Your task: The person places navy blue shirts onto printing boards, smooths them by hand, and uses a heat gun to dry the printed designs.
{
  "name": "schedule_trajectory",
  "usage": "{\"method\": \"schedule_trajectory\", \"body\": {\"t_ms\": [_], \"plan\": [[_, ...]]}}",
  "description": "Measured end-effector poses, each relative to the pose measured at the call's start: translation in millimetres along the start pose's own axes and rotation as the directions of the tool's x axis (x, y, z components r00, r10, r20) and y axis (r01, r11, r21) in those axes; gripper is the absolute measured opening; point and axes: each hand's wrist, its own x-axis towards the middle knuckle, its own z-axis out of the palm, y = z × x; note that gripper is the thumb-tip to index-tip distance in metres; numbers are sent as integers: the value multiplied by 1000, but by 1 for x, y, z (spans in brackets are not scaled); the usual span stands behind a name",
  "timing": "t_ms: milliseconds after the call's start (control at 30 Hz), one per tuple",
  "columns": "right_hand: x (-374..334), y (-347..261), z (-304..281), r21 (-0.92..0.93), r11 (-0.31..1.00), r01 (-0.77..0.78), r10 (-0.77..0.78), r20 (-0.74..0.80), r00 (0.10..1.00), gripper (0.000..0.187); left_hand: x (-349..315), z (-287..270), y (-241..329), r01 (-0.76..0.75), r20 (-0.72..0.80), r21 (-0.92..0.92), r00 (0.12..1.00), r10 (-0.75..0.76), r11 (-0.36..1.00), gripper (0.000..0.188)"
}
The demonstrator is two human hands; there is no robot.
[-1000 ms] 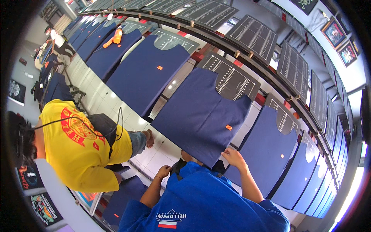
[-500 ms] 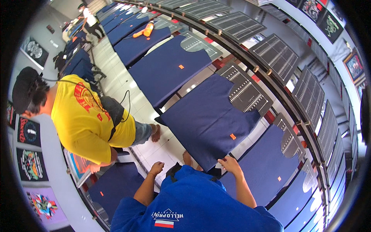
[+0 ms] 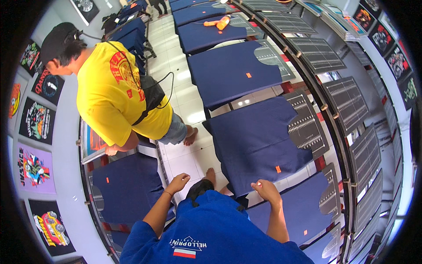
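A navy T-shirt (image 3: 257, 141) lies spread over a dark printing board (image 3: 310, 127) in front of me, with a small orange mark near its side edge. My right hand (image 3: 267, 192) is at the near edge of this shirt, its fingers curled together. Whether cloth is pinched between them does not show clearly. My left hand (image 3: 177, 182) hangs over the aisle, fingers curled in with nothing visible in them. It is nearest to another navy shirt (image 3: 129, 187) on a board at the left.
A person in a yellow shirt (image 3: 127, 97) stands close on my left, one hand at a framed screen (image 3: 93, 143). More navy shirts (image 3: 237, 72) on boards line the row ahead. An orange heat gun (image 3: 221, 22) lies on one. A dark rail (image 3: 323, 103) runs along the right.
The view has swung to the left, so the boards appear further right. My right hand stays by the shirt's near edge. My left hand remains curled over the aisle.
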Motion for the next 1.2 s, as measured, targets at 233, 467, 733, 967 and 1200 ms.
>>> {"method": "schedule_trajectory", "body": {"t_ms": [233,467,733,967,1200], "plan": [[65,-70,-12,-44,982,186,-188,-30,982,41,-16,-39,70,-119,-86,-162,991,106,980,35],[161,-181,-9,63,917,394,-398,219,891,44,-11,-119,141,-175,-144,-119,977,157,977,36],[268,-328,-14,66,899,434,-439,165,883,80,-21,-180,103,60,-64,-112,996,-67,992,42],[331,-443,-14,-149,718,680,-660,166,733,56,-66,-124,18,72,-355,-373,910,-214,925,47],[351,-477,4,-103,355,929,-698,632,337,21,-86,-51,82,266,-328,-765,622,-711,586,45]]}}
